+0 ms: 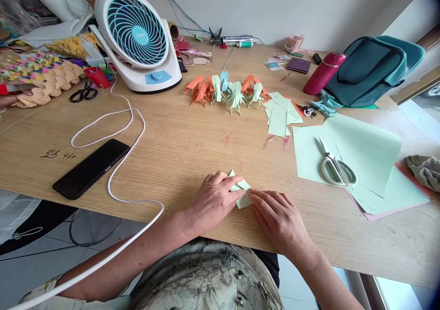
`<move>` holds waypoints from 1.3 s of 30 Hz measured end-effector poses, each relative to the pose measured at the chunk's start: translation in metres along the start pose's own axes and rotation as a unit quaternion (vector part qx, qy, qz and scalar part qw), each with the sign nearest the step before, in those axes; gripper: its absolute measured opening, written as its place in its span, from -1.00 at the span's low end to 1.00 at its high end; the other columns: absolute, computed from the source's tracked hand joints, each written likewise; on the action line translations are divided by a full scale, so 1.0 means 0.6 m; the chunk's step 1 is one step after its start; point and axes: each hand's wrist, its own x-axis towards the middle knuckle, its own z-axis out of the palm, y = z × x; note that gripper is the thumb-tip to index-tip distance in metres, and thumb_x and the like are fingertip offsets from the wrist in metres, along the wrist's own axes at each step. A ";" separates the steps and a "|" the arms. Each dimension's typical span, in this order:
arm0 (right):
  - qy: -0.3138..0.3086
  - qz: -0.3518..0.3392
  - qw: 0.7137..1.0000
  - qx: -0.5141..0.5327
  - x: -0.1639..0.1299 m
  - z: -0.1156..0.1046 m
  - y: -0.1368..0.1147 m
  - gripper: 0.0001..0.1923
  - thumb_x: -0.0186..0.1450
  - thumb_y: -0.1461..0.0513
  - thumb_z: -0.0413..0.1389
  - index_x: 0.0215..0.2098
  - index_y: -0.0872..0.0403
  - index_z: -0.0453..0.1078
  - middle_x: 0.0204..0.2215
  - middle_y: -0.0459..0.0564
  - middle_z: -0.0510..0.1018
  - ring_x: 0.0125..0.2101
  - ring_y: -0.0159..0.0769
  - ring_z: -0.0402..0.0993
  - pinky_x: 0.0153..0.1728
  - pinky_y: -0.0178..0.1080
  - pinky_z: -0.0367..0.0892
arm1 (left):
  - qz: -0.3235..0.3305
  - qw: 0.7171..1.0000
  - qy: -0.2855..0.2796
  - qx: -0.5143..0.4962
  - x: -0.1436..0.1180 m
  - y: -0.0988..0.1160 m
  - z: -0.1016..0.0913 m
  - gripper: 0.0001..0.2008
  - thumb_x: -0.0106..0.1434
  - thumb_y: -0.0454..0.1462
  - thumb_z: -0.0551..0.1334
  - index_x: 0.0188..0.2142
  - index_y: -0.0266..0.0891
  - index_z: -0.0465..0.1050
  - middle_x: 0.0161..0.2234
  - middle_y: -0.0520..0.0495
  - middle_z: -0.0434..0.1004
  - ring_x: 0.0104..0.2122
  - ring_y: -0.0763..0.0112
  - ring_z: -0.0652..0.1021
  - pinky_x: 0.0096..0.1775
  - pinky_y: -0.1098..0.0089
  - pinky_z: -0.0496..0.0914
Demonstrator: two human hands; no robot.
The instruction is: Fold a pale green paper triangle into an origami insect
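A small piece of pale green folded paper (pixel 244 202) lies on the table near its front edge, with crease lines and a pointed top. My left hand (pixel 209 202) presses on its left side, thumb and index finger across it. From the right, my right hand (pixel 280 216) has its fingertips closed on the paper's right edge. Part of the paper is hidden under the fingers. Beyond it stand several folded paper figures (pixel 235 94) in orange, pale green and blue. Next to them lies a pile of cut green paper pieces (pixel 279 117).
Scissors (pixel 338 170) rest on green paper sheets (pixel 366 140) at right. A red flask (pixel 325 73) and teal bag (pixel 369 74) stand behind. At left are a phone (pixel 91 169), white cable (pixel 113 182), fan (pixel 137 35) and black scissors (pixel 83 92). Another person's hand (pixel 7 103) shows far left.
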 end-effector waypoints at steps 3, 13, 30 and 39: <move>0.003 0.004 1.000 0.005 0.003 -0.002 -0.002 -0.76 0.42 0.32 0.02 0.00 0.06 0.43 -0.04 0.06 0.60 -0.17 -0.19 0.50 -0.19 -0.14 0.31 | 0.018 1.000 0.012 0.018 -0.002 -0.005 -0.004 -0.84 0.36 -0.22 0.21 -0.12 -0.09 0.54 0.08 -0.02 0.51 -0.03 0.19 0.40 -0.07 0.17 0.24; -0.012 0.009 1.000 -0.013 0.011 0.000 -0.007 -0.87 0.42 0.31 0.03 -0.17 0.07 0.42 -0.16 0.06 0.61 -0.25 -0.20 0.46 -0.23 -0.16 0.29 | 0.072 0.996 0.044 0.007 -0.007 -0.011 -0.001 -0.86 0.40 -0.35 0.12 -0.20 -0.25 0.47 -0.08 -0.09 0.60 -0.11 0.30 0.53 -0.05 0.24 0.35; 0.004 0.054 0.995 0.083 0.009 0.004 -0.001 -0.86 0.40 0.34 0.05 -0.21 0.09 0.46 -0.19 0.07 0.58 -0.26 -0.23 0.46 -0.21 -0.18 0.39 | 0.038 0.999 -0.020 -0.019 -0.005 -0.005 0.001 -0.83 0.38 -0.37 0.12 -0.37 -0.27 0.40 -0.34 -0.07 0.44 -0.30 0.33 0.45 -0.26 0.31 0.37; -0.005 0.128 0.981 0.144 0.021 -0.001 -0.002 -0.89 0.39 0.31 0.06 -0.24 0.05 0.44 -0.26 0.02 0.52 -0.26 -0.24 0.45 -0.25 -0.21 0.35 | -0.026 0.997 -0.014 -0.077 0.006 -0.001 0.002 -0.88 0.32 -0.36 0.18 -0.38 -0.26 0.41 -0.32 -0.06 0.44 -0.31 0.34 0.45 -0.28 0.33 0.35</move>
